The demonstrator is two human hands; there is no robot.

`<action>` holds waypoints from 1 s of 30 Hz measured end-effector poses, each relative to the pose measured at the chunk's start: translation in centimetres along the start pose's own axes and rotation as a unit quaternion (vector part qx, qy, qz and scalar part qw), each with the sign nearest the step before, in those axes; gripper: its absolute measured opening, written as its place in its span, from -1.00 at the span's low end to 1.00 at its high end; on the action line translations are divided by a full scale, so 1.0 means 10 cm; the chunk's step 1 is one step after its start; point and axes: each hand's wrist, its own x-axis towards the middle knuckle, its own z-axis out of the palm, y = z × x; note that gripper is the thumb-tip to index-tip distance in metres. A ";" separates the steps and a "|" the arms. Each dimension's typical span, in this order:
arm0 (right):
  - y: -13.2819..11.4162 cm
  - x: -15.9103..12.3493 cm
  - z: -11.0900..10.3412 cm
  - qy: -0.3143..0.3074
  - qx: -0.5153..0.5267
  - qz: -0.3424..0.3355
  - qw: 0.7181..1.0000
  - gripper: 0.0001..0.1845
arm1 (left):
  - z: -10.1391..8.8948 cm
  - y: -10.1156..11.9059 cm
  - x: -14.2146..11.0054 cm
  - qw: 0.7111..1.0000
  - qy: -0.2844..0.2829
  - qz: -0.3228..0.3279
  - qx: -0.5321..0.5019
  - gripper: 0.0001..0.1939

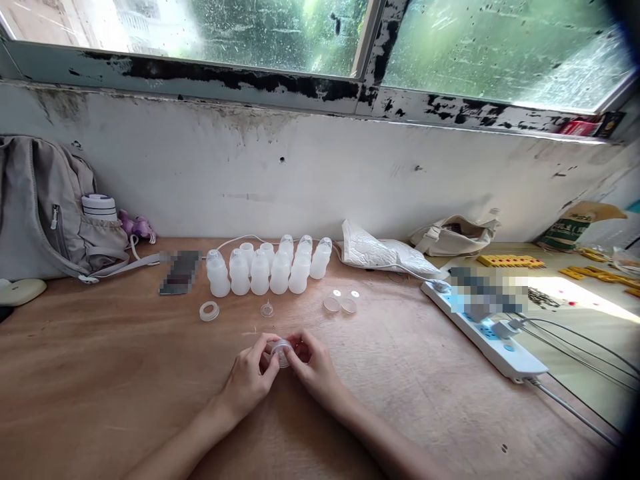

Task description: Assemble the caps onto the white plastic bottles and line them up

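Note:
My left hand [249, 375] and my right hand [314, 367] meet over the middle of the wooden table [100, 380]. Both pinch one small clear round plastic piece [281, 351] between their fingertips. Beyond them stands a cluster of several small white plastic bottles [270, 267]. A white ring [209, 311] lies to the left. A clear small nipple-shaped piece [267, 309] sits just ahead of my hands. Clear discs [340, 303] lie to the right of it.
A grey backpack [45, 213] with a white cup leans at the back left. A white plastic bag [385, 255] and a cloth pouch [455, 235] lie at the back right. A white power strip [493, 337] with cables runs along the right. Yellow parts [510, 261] lie beyond.

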 end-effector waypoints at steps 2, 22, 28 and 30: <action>0.00 -0.01 0.00 -0.001 -0.022 -0.019 1.000 -0.95 | 0.00 0.00 -0.02 1.000 0.000 -0.003 0.019 -0.84; 0.00 -0.04 -0.02 -0.023 -0.045 -0.039 0.998 -0.89 | 0.03 0.04 -0.03 1.000 -0.003 -0.015 0.011 -0.87; -0.05 -0.06 -0.06 -0.039 -0.014 -0.051 0.998 -0.89 | 0.04 -0.01 -0.05 0.999 0.011 -0.002 0.039 -0.92; -0.07 -0.06 -0.09 -0.052 0.028 -0.036 0.998 -0.87 | 0.03 -0.03 -0.04 1.000 0.014 -0.003 0.025 -0.90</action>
